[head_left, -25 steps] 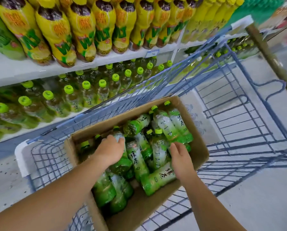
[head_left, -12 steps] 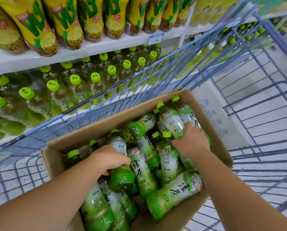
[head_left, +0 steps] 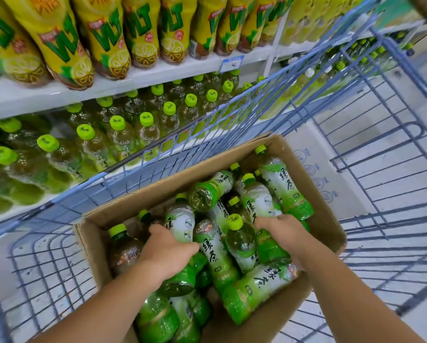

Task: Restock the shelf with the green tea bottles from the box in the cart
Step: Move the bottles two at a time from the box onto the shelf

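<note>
A cardboard box (head_left: 328, 219) sits in a blue wire cart (head_left: 371, 169), filled with several green tea bottles lying in a loose heap. My left hand (head_left: 168, 251) grips one green tea bottle (head_left: 180, 221) around its middle, its cap pointing away. My right hand (head_left: 281, 233) grips another green tea bottle (head_left: 257, 201) near its lower half. More green tea bottles (head_left: 123, 134) with lime caps stand in rows on the lower shelf beyond the cart.
The upper shelf (head_left: 158, 73) carries a row of yellow lemon tea bottles (head_left: 64, 40) and a price tag (head_left: 232, 63). The cart's wire wall stands between the box and the shelf. The pale floor (head_left: 393, 159) shows through the cart's right part.
My right hand slid from the bottle at the box's front onto one further back and closed on it. My left hand kept its hold. The view moved closer to the box.
</note>
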The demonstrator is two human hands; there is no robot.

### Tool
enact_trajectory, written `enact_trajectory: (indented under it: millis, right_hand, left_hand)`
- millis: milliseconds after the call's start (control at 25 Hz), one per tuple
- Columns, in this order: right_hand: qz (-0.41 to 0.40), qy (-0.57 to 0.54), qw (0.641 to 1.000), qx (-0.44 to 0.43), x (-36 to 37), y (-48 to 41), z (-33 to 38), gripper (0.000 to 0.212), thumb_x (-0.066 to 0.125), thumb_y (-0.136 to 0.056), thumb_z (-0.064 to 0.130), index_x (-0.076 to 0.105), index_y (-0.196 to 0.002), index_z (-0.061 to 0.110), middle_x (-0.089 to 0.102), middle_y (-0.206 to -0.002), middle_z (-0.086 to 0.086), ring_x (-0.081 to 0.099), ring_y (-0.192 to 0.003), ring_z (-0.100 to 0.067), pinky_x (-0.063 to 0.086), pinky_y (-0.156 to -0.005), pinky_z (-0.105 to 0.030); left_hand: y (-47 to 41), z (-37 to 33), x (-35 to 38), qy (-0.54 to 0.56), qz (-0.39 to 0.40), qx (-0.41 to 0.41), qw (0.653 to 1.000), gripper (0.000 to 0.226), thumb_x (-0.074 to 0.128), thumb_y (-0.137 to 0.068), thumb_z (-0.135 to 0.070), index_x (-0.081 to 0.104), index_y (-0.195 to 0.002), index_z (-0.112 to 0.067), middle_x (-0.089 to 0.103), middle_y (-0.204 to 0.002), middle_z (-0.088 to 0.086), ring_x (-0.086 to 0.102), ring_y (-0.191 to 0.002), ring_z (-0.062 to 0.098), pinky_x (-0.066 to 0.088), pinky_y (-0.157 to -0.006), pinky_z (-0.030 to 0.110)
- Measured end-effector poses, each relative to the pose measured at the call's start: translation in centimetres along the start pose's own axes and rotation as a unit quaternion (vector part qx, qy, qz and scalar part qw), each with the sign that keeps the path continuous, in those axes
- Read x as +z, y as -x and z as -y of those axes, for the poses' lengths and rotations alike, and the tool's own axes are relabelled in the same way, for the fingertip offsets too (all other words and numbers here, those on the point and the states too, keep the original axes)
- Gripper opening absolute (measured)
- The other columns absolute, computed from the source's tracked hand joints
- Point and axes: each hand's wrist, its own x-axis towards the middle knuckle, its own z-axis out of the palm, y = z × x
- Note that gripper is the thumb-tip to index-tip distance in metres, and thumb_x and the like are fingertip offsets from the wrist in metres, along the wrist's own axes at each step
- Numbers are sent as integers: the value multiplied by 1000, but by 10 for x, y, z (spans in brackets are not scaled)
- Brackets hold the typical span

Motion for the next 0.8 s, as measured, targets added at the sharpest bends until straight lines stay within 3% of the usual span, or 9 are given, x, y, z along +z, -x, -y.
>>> enact_trajectory:
  millis: [80, 200, 320, 400, 520, 560, 600, 680, 800]
  right_hand:
    - [-2, -29, 999, -28, 7, 10, -12, 94, 78, -82, 40, 29, -154, 5, 39, -156, -13, 42, -138, -33, 36, -96, -39]
    - [31, -86, 996, -25, 20, 31, -19, 111, 83, -74, 50, 23, -157, 7, 36, -159, -10, 38, -142, -31, 33, -111, -46]
    - [44, -142, 988, -50, 40, 51, -31, 123, 88, -47, 68, 42, -150, 20, 55, -146, -3, 54, -130, -28, 38, -112, -50]
    - [45, -189, 979, -65, 49, 61, -37, 109, 88, -44, 70, 54, -138, 26, 67, -128, 3, 63, -117, -24, 47, -105, -49]
    - [82, -224, 967, -93, 52, 89, -37, 35, 79, -80, 41, 58, -103, 25, 65, -92, 11, 64, -85, -7, 51, -73, -31]
    - [85, -223, 965, -105, 53, 93, -38, 23, 75, -86, 34, 57, -97, 25, 64, -83, 12, 63, -73, -3, 49, -63, -26]
    - [103, -212, 965, -112, 54, 102, -37, 18, 74, -87, 30, 62, -100, 24, 69, -80, 6, 68, -68, -6, 52, -60, -27]
    - [137, -209, 957, -144, 63, 111, -35, 35, 78, -82, 32, 69, -113, 20, 78, -90, -4, 76, -80, -21, 62, -73, -42]
    - [150, -201, 955, -160, 83, 120, -29, 53, 85, -72, 43, 70, -118, 22, 78, -105, -4, 74, -99, -29, 56, -93, -56]
  left_hand:
    - [8, 3, -6, 17, 1, 11, 1000, 96, 76, -76, -36, 16, -144, -4, 52, -109, 6, 55, -97, 26, 45, -77, 34]
    - [22, 12, -13, 23, -8, 55, 998, 74, 76, -67, -37, 35, -125, -16, 59, -102, 1, 61, -91, 22, 52, -78, 37]
    - [46, 26, -14, 37, -41, 137, 989, 52, 74, -74, -34, 45, -116, -28, 63, -97, -7, 62, -85, 11, 48, -67, 29]
    - [63, 29, -16, 79, -68, 181, 978, 40, 70, -84, -41, 48, -117, -33, 65, -99, -10, 63, -86, 6, 47, -68, 27]
    - [85, 32, -24, 156, -54, 198, 966, 22, 55, -96, -48, 48, -114, -40, 64, -107, -17, 62, -95, 3, 49, -77, 29]
    - [91, 32, -28, 175, -52, 203, 962, 19, 53, -97, -48, 48, -114, -41, 63, -110, -20, 61, -101, 3, 50, -83, 32]
    - [99, 34, -32, 189, -57, 209, 958, 19, 53, -97, -48, 49, -114, -42, 64, -110, -21, 62, -105, 5, 50, -90, 35]
    - [116, 39, -42, 212, -79, 224, 948, 20, 56, -97, -45, 53, -116, -39, 69, -105, -23, 65, -102, 2, 52, -95, 38]
    - [134, 47, -62, 231, -89, 253, 935, 19, 60, -97, -36, 54, -115, -39, 68, -103, -24, 64, -85, -16, 57, -76, 19]
